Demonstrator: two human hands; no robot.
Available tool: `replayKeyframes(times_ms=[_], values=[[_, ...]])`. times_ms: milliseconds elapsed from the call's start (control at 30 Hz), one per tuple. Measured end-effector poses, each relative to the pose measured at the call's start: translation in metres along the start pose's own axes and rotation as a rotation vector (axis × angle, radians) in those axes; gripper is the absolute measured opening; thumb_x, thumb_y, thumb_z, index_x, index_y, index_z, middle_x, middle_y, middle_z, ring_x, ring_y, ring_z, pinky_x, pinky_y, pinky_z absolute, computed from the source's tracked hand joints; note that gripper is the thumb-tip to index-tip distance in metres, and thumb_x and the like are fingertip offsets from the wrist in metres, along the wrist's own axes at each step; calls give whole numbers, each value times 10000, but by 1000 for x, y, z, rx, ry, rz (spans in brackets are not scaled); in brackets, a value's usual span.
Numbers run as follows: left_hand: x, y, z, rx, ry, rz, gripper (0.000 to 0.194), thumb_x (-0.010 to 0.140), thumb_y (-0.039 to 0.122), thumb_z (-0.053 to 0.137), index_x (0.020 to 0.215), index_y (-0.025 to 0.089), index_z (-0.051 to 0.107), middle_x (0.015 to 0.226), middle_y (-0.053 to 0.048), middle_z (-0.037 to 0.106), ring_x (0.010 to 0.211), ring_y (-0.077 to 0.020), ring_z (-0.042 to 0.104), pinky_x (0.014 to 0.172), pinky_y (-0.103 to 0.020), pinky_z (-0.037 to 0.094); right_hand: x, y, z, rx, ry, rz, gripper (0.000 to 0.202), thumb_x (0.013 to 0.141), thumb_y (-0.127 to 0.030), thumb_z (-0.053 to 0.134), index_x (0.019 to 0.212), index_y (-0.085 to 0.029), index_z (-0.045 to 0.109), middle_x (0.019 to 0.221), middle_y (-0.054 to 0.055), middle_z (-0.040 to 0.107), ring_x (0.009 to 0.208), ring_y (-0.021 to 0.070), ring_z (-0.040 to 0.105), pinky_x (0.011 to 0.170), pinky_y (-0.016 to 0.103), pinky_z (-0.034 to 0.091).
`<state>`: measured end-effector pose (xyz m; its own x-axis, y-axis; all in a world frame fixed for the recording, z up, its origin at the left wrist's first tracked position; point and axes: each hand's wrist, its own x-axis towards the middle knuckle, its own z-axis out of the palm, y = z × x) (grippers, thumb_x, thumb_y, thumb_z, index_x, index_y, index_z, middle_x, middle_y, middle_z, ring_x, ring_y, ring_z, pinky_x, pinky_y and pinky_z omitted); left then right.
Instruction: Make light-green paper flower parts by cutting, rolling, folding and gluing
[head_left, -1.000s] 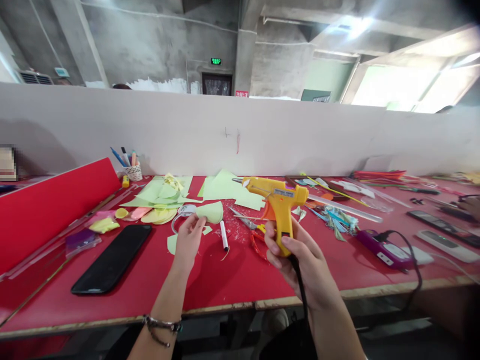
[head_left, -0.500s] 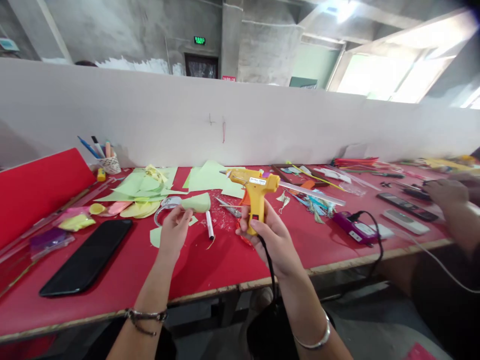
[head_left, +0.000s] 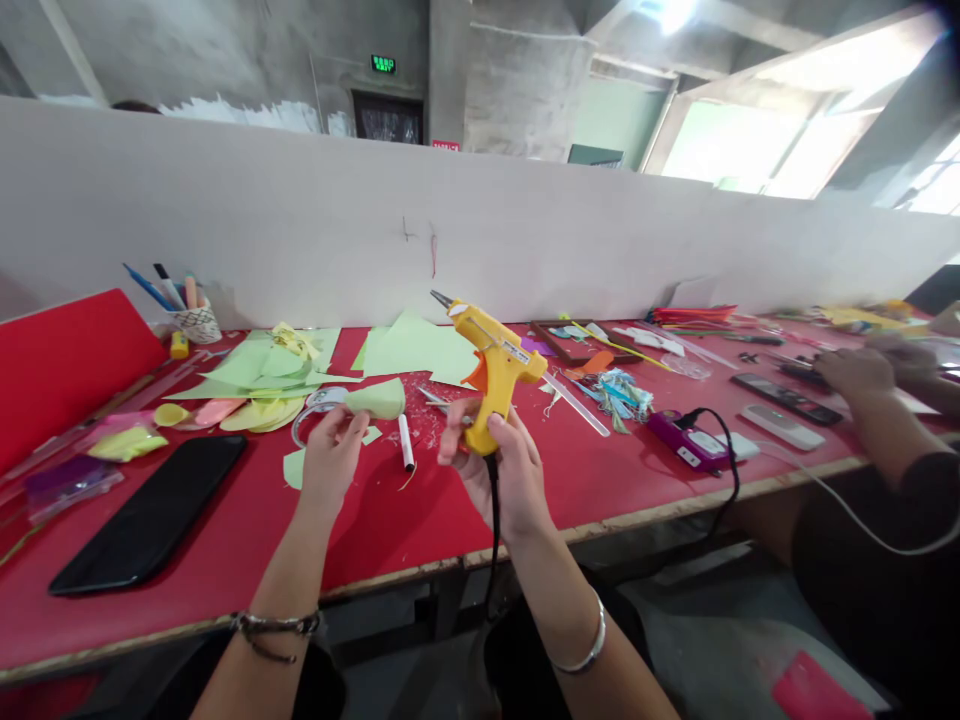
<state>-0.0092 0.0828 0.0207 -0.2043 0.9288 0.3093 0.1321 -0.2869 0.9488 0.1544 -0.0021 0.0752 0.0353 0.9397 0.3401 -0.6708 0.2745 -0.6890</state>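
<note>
My left hand (head_left: 331, 455) pinches a rolled piece of pale green paper (head_left: 381, 399) above the red table (head_left: 375, 520). In my right hand (head_left: 504, 460) is a yellow glue gun (head_left: 493, 365), its nozzle tilted up to the left and a clear glue stick (head_left: 576, 404) sticking out of its back. A black cord hangs from its handle. Beneath the rolled paper lies a white marker (head_left: 406, 443) with a black end. A roll of tape (head_left: 300, 425) sits just behind my left hand, partly hidden by it.
Green paper sheets (head_left: 412, 348) lie at the back. A black phone (head_left: 154, 510) is at the left, near a pen cup (head_left: 196, 322). Rightward are tassels (head_left: 616, 393), a purple power strip (head_left: 694, 442), two remotes and another person's hands (head_left: 855, 375).
The glue gun has tilted, its nozzle now pointing higher and its back end lower. My left hand still holds the rolled paper. The whole view has shifted slightly.
</note>
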Motion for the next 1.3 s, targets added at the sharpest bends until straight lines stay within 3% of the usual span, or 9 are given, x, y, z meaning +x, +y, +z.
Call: replayKeyframes(times_ms=[167, 467, 633, 800, 967, 1167, 1300], values=[[-2, 2, -1, 17, -29, 9, 327, 683, 409, 553, 867, 144, 607, 671, -4, 604, 672, -147, 556, 650, -240, 433, 3, -3, -5, -5, -68, 11, 166, 799, -310, 443, 699, -180, 469, 671, -29, 460, 423, 34, 347, 416, 199, 338], [-9, 16, 1, 28, -45, 0, 321, 694, 407, 539, 868, 145, 605, 727, -26, 630, 703, -166, 570, 650, -253, 440, 9, -19, -38, -284, -179, -32, 97, 772, -236, 545, 829, -209, 472, 634, -51, 466, 445, 47, 364, 430, 199, 284], [-13, 28, -2, 65, -68, 101, 263, 753, 375, 517, 845, 141, 597, 668, -11, 590, 667, -146, 545, 623, -233, 426, 11, -28, -55, -453, -173, -47, 79, 801, -228, 542, 860, -216, 490, 627, -53, 480, 479, 51, 403, 436, 187, 303], [-22, 46, -5, 131, -72, 238, 207, 803, 333, 483, 839, 151, 575, 744, -16, 586, 689, -132, 533, 642, -225, 418, 7, -29, -60, -452, -209, 22, 187, 808, -232, 542, 989, -235, 499, 696, -32, 509, 544, 71, 449, 490, 208, 355], [-35, 67, -4, 152, -63, 338, 162, 825, 299, 465, 792, 168, 555, 749, -13, 552, 748, -141, 538, 682, -237, 420, 0, -27, -58, -397, -323, 33, 108, 780, -266, 578, 875, -222, 550, 726, -18, 507, 542, 81, 478, 508, 237, 350], [-46, 81, -7, 159, 26, 399, 183, 806, 281, 491, 656, 179, 469, 701, -3, 501, 707, -132, 501, 705, -253, 425, -2, -25, -52, -316, -251, 29, 121, 758, -311, 594, 791, -206, 543, 645, -27, 450, 512, 87, 446, 495, 246, 318], [-49, 80, -7, 143, 58, 396, 186, 792, 274, 502, 637, 185, 451, 686, -5, 494, 686, -133, 490, 653, -237, 424, 0, -27, -46, -263, -146, 22, 122, 755, -321, 577, 788, -206, 554, 665, -10, 487, 516, 89, 440, 498, 250, 360]])
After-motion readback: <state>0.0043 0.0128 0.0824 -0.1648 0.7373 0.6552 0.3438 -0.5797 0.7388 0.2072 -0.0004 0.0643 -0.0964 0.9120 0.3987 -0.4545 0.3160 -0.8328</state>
